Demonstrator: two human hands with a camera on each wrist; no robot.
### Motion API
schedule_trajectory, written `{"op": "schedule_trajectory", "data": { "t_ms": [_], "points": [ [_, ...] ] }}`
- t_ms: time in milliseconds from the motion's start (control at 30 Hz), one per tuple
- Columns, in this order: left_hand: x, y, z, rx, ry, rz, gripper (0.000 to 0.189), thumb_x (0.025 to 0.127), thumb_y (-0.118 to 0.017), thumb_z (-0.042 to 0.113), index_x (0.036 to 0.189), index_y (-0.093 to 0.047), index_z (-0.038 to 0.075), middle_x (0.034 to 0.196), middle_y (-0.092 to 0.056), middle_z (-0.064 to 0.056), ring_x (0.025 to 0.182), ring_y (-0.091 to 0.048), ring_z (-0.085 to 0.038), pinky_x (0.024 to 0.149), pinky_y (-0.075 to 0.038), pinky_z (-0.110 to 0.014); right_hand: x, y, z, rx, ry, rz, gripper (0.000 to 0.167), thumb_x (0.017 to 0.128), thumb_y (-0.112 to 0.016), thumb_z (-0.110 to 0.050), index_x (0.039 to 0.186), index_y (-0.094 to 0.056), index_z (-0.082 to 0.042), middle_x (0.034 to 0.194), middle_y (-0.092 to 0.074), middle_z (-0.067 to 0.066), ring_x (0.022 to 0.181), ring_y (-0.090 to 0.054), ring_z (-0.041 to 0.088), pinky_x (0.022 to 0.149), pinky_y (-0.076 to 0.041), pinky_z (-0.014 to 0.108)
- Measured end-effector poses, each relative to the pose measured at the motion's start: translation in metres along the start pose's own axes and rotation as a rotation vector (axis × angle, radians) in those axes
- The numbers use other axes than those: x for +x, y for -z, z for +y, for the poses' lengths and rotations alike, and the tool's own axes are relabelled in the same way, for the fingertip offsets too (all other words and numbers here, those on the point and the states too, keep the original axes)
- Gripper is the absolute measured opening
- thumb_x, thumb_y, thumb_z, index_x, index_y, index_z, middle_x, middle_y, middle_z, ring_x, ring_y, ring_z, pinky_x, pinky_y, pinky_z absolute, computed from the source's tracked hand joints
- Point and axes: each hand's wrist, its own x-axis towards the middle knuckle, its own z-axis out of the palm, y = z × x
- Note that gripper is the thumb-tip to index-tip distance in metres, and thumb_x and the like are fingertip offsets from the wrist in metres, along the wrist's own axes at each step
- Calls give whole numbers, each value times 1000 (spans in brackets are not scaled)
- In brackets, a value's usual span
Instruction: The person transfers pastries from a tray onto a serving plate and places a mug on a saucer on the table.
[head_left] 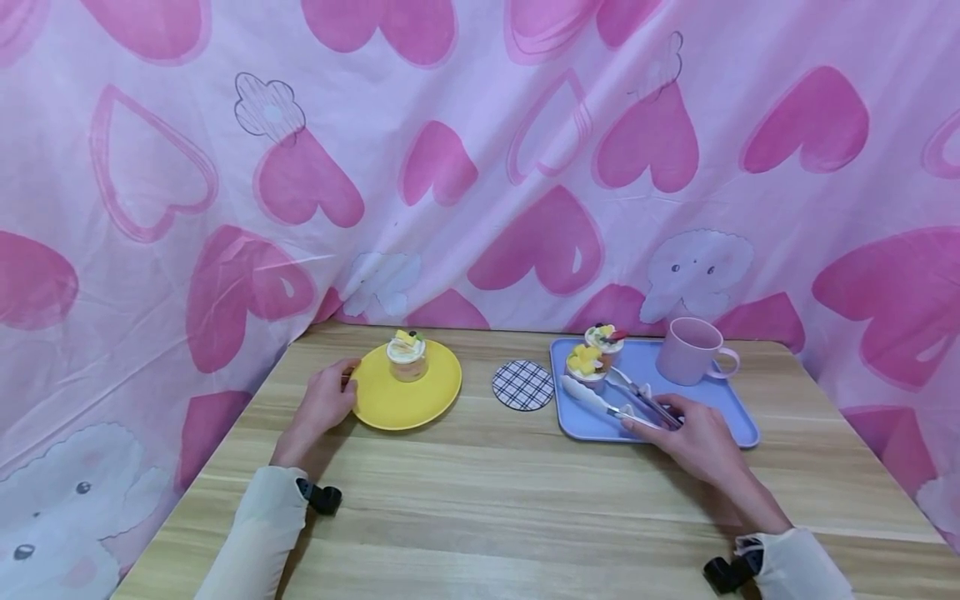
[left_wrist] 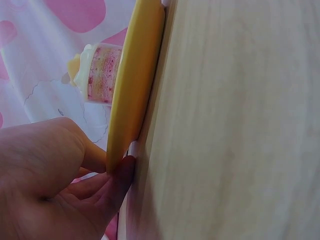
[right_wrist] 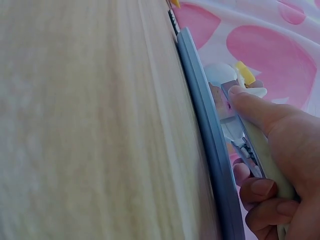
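Observation:
On the left, my left hand (head_left: pixel 327 398) pinches the rim of a yellow plate (head_left: pixel 405 408), thumb on top and fingers beneath in the left wrist view. A dessert cup (head_left: pixel 407 358) with white cream and yellow fruit stands on that plate. My right hand (head_left: pixel 693 435) holds a pair of tongs (head_left: pixel 626 414) over the blue tray (head_left: pixel 712 408). The tongs' tips are spread beside a dessert cup with yellow topping (head_left: pixel 585 367). Behind it stands another dessert cup with a red piece on top (head_left: pixel 604 340). Whether the tongs touch a cup I cannot tell.
A pink mug (head_left: pixel 690 350) stands at the tray's back right. Between plate and tray lies a round checked coaster (head_left: pixel 522 385). The wooden table (head_left: pixel 480 500) ends at a pink heart-patterned curtain (head_left: pixel 480 167) behind.

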Motion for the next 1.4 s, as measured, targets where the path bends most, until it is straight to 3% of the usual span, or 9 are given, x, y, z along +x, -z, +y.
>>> {"op": "schedule_trajectory", "data": {
  "t_ms": [333,533,833,1100,1400],
  "points": [
    [1,-1,-1,-1,7,-4,50,107,-50,3,156,-48,-9,149,-60,-34,136,-61,-45,115,-54,-58,-1,0,-2,-14,4,-3,101,84,-74,-80,146,-66,0,79,-68,1,93,-57,24,65,-33,27],
    [1,-1,-1,2,9,-5,50,108,-50,2,156,-48,-8,149,-60,-33,136,-61,-45,115,-54,-58,-3,3,-5,-13,-8,0,103,84,-73,-82,149,-64,-3,61,-55,0,89,-55,24,59,-29,29],
    [2,-1,-1,-3,-1,2,50,108,-50,3,156,-49,-8,148,-61,-33,136,-61,-45,115,-54,-58,-5,3,-9,9,7,21,100,83,-75,-80,148,-66,-5,57,-44,-1,66,-42,20,52,-29,30],
    [2,-1,-3,-7,24,-16,51,108,-49,4,158,-46,-7,151,-59,-32,137,-60,-44,115,-54,-58,-7,1,-12,20,23,53,96,84,-76,-78,146,-68,-6,58,-37,-3,60,-39,18,50,-31,29],
    [2,-1,-3,-5,-5,5,50,107,-50,3,156,-49,-8,147,-62,-32,135,-62,-45,115,-53,-59,-7,-1,-19,41,2,52,100,82,-75,-81,150,-65,-9,58,-31,-7,55,-36,17,46,-32,28]
  ]
}}
